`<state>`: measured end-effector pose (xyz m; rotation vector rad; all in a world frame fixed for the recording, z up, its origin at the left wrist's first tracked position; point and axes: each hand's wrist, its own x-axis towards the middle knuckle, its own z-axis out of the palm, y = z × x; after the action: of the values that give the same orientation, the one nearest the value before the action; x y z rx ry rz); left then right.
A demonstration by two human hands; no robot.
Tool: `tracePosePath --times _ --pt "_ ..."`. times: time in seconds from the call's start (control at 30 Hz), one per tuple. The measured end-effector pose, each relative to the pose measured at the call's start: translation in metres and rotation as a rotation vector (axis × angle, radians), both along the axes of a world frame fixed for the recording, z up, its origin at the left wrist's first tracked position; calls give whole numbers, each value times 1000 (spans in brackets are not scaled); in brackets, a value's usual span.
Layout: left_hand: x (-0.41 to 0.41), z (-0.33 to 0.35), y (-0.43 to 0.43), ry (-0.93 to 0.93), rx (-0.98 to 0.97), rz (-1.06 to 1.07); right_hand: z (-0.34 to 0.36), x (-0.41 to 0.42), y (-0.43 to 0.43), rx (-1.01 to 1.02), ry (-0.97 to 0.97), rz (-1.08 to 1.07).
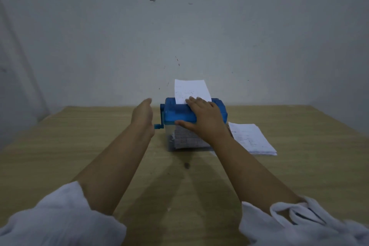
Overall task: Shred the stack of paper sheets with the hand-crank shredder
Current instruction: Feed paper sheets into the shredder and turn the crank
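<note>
On the head view, the shredder (175, 115) sits mid-desk (79, 146) near the far edge, with one sheet (189, 91) upright in its slot. My right grip (205, 116) lies flat on the blue top, fingers straight and touching the sheet. My left grip (142, 116) hovers beside the crank (159, 126), fingers straight, holding nothing. The paper stack (251, 140) lies just right of the shredder.

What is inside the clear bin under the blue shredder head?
Pale shredded paper shows through the front wall of the clear bin. The right forearm covers its right part, hiding what lies there.
</note>
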<state>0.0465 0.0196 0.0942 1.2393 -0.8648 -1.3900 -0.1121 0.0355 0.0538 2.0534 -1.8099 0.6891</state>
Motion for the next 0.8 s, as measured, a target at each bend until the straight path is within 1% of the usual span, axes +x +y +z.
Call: tracePosePath --times 0.07,0.1,0.13,0.17,0.2,0.27,0.37,0.43,0.53,0.67,0.8 --pt "-2 -3 5 74 205 -120 -2 1 0 -21 -4 -2" --pt "-3 -4 5 135 283 -218 -3 2 -1 -32 -6 1" --pt "-6 0 8 197 318 -286 -3 1 -1 -38 -12 5" --pt "-8 2 5 182 314 -298 -3 1 0 -41 -21 10" --pt "-9 7 4 180 302 -259 -3 0 -1 -41 -29 18" --pt "-12 14 -4 118 272 -171 -3 0 0 -50 -45 35" --pt "-19 19 -13 -24 248 -223 -4 0 1 -79 -71 59" --pt "-22 16 -18 -51 234 -249 -5 0 0 -104 -85 64" --pt "-25 14 -16 -39 196 -242 -7 1 -3 -144 -108 60" --pt "-23 10 -26 41 177 -225 -10 1 -4 -166 -115 70" --pt "-21 4 -42 36 170 -207 -9 1 -4 -143 -110 74"
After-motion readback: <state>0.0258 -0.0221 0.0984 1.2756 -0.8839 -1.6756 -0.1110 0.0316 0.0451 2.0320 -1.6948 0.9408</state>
